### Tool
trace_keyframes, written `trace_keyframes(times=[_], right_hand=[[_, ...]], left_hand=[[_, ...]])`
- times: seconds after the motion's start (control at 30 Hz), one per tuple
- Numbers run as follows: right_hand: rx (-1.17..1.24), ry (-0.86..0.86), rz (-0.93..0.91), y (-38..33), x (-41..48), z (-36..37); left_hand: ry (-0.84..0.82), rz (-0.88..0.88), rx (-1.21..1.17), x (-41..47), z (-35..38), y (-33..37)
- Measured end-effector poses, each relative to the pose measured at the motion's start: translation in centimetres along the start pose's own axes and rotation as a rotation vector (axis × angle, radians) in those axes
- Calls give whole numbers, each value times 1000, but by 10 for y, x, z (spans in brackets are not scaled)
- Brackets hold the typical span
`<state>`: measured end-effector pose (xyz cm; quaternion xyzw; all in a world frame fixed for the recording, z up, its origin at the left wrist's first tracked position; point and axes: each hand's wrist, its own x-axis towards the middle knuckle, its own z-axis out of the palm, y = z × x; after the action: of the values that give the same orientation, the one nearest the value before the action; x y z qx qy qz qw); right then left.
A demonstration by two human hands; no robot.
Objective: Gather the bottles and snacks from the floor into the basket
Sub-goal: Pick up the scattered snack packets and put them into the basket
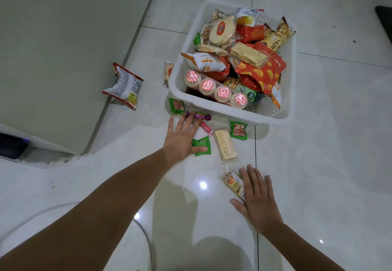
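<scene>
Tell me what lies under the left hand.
The left hand lies flat, its fingers over a purple-wrapped candy and its thumb on a green packet. A pink candy pokes out beside them. Anything beneath the palm is covered.

Dim, overhead glare on floor tiles (203, 185), wide-angle warp.
</scene>
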<state>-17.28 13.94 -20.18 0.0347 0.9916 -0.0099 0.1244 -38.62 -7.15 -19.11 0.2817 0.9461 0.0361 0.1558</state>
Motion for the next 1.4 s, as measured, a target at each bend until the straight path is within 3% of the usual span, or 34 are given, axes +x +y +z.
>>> trace_keyframes(times=[0.27, 0.47, 0.73, 1.03, 1.4], right_hand=[[-3, -57, 14, -3, 0, -8], [7, -76, 29, -4, 0, -9], [-3, -75, 31, -3, 0, -7], [-20, -81, 14, -3, 2, -5], [-8, -78, 27, -3, 0, -7]], left_hand=[[61, -17, -34, -30, 6, 2], [128, -197, -114, -21, -6, -9], [-16, -273, -295, 10, -6, -7], [106, -165, -239, -10, 16, -1], [104, -90, -202, -37, 25, 9]])
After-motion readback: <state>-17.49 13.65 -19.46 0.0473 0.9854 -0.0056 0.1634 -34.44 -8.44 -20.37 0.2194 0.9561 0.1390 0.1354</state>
